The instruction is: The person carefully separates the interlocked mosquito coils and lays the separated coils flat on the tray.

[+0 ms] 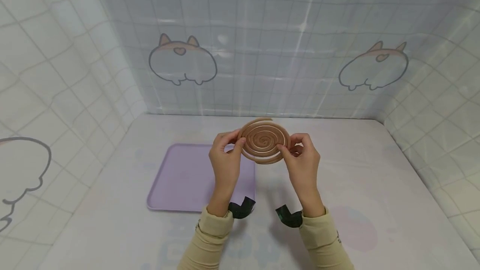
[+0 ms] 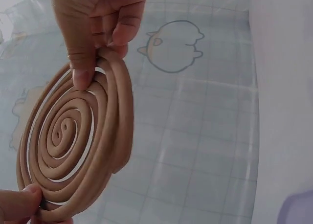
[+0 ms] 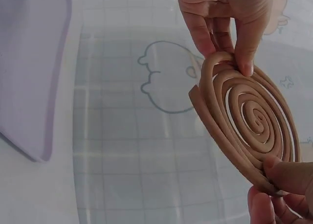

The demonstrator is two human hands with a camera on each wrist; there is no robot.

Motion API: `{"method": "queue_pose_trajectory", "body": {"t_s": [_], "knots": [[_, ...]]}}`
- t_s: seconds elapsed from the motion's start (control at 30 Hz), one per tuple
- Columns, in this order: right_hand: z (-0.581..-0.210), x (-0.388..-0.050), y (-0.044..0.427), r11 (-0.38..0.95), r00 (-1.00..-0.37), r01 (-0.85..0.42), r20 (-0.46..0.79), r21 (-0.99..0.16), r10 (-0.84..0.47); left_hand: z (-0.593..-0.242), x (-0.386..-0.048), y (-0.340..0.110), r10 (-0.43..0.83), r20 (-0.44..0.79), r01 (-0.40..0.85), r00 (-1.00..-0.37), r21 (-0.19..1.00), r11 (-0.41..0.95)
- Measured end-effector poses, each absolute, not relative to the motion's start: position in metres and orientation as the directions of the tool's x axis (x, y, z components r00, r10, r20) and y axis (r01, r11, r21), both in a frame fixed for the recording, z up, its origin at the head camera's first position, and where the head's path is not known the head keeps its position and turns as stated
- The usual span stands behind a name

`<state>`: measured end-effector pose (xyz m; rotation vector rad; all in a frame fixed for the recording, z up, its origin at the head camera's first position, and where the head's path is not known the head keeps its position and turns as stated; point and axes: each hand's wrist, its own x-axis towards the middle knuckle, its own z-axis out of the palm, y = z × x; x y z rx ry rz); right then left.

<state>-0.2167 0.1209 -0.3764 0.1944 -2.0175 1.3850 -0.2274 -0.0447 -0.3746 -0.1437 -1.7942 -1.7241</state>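
Observation:
A brown mosquito coil (image 1: 263, 141) is held up above the table, its flat spiral face towards the head camera. My left hand (image 1: 226, 161) pinches its left rim, thumb in front and fingers behind. On the opposite rim my right hand (image 1: 304, 162) has the same thumb-and-finger pinch. In the left wrist view the coil (image 2: 66, 158) looks like two interlocked spirals with narrow gaps, and an outer strand stands slightly off the flat. The right wrist view shows the coil (image 3: 230, 136) tilted, with one blunt outer end. Parts of the fingers are hidden behind it.
A shallow purple tray (image 1: 183, 178) lies on the white table (image 1: 360, 170), left of centre, partly behind my left hand. Tile-patterned sheets (image 1: 262, 53) with cartoon dog drawings stand at the back and both sides. Dark curved pieces (image 1: 243, 208) sit at both wrists.

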Motion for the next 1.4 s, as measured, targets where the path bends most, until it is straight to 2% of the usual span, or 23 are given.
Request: {"method": "queue_pose_trajectory", "body": {"t_s": [0.2, 0.4, 0.5, 0.67, 0.8, 0.97, 1.13, 1.27, 1.4], "knots": [[-0.372, -0.214, 0.116, 0.412, -0.769, -0.480, 0.597, -0.775, 0.228, -0.372, -0.227, -0.044, -0.370, 0.479, 0.473, -0.796, 0.874, 0.113], [-0.349, -0.200, 0.108, 0.383, -0.832, -0.433, 0.525, -0.816, 0.178, -0.352, -0.215, -0.042, -0.366, 0.453, 0.455, -0.813, 0.886, 0.087], [-0.357, -0.205, 0.110, 0.375, -0.847, -0.416, 0.503, -0.828, 0.171, -0.353, -0.216, -0.041, -0.354, 0.470, 0.483, -0.809, 0.874, 0.056], [-0.376, -0.216, 0.113, 0.371, -0.848, -0.396, 0.489, -0.840, 0.203, -0.370, -0.228, -0.041, -0.330, 0.482, 0.510, -0.811, 0.860, 0.004], [-0.377, -0.216, 0.110, 0.309, -0.850, -0.398, 0.474, -0.864, 0.229, -0.369, -0.226, -0.037, -0.276, 0.434, 0.454, -0.858, 0.891, -0.008], [-0.366, -0.207, 0.100, 0.229, -0.856, -0.414, 0.462, -0.881, 0.231, -0.355, -0.211, -0.028, -0.204, 0.376, 0.375, -0.904, 0.926, 0.043], [-0.351, -0.196, 0.090, 0.273, -0.841, -0.418, 0.483, -0.866, 0.245, -0.350, -0.205, -0.023, -0.250, 0.361, 0.355, -0.899, 0.932, 0.070], [-0.347, -0.192, 0.085, 0.298, -0.829, -0.426, 0.500, -0.854, 0.251, -0.365, -0.215, -0.023, -0.294, 0.348, 0.349, -0.890, 0.936, 0.052], [-0.348, -0.191, 0.084, 0.269, -0.822, -0.448, 0.511, -0.853, 0.252, -0.378, -0.224, -0.025, -0.299, 0.347, 0.354, -0.889, 0.935, 0.032]]}}
